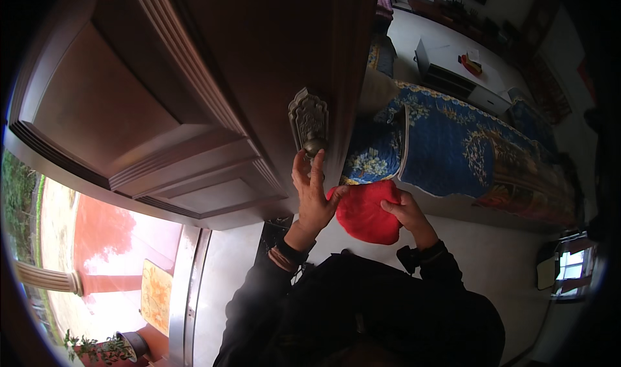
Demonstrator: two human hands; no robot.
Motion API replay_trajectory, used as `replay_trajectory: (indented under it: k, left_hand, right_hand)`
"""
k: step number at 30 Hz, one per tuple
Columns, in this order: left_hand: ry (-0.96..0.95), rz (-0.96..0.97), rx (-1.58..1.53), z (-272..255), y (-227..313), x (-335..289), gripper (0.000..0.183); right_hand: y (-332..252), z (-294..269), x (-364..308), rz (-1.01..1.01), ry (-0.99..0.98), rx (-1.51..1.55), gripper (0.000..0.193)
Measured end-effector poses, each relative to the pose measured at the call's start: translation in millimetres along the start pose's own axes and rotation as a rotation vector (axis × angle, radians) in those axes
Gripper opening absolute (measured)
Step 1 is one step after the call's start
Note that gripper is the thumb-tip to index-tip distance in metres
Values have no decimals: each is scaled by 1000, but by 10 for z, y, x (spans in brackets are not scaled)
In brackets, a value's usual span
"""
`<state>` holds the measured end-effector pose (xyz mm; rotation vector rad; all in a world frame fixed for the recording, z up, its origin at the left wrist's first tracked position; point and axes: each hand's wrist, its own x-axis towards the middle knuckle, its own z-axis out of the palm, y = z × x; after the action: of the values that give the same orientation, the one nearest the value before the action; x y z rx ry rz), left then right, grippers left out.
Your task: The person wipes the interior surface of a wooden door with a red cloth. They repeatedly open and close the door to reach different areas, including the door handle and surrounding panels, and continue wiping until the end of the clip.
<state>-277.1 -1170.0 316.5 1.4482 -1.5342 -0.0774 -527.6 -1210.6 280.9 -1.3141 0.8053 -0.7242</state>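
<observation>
A folded red cloth [369,215] is pinched at its right side by my right hand [409,213], thumb on top. My left hand [313,202] reaches up with its fingers stretched out, the fingertips at the round metal doorknob [315,146]. Its thumb is spread away from the fingers and meets the left edge of the cloth. Behind the knob an ornate metal backplate [308,116] is fixed to a dark brown panelled door [226,63]. The undersides of the cloth and the fingers beneath it are hidden.
To the right, a sofa draped in a blue floral cover [446,140] stands close by. Farther back is a white-topped low table [479,60] with a red and yellow item. At left, the doorway opens past a metal threshold [191,296] to a potted plant [132,346] and a column [52,278].
</observation>
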Motion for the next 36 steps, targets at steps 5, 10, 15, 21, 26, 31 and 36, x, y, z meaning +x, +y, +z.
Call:
replay_trajectory:
  k: [5, 10, 15, 21, 26, 31, 36]
  left_hand:
    - [-196, 76, -67, -62, 27, -127, 98]
    - [-315, -31, -126, -82, -19, -333, 105]
    - [-291, -56, -477, -37, -67, -424, 99]
    - [-242, -237, -797, -15, -34, -404, 77]
    - [-416, -299, -297, -87, 96, -187, 63]
    - [-102, 180, -11, -173, 228, 190, 64]
    - [4, 265, 122, -74, 23, 590, 53]
  right_hand:
    - [-184, 307, 53, 8, -49, 64, 37]
    - [-327, 530, 135, -60, -22, 292, 47]
    - [-499, 638, 127, 73, -60, 457, 62]
    - [-439, 725, 174, -50, -222, 202, 85]
    - [-334, 702, 178, -51, -70, 199, 81]
    - [-827, 520, 326, -493, 36, -165, 62]
    - [-1817, 553, 531, -944, 407, -1290, 53]
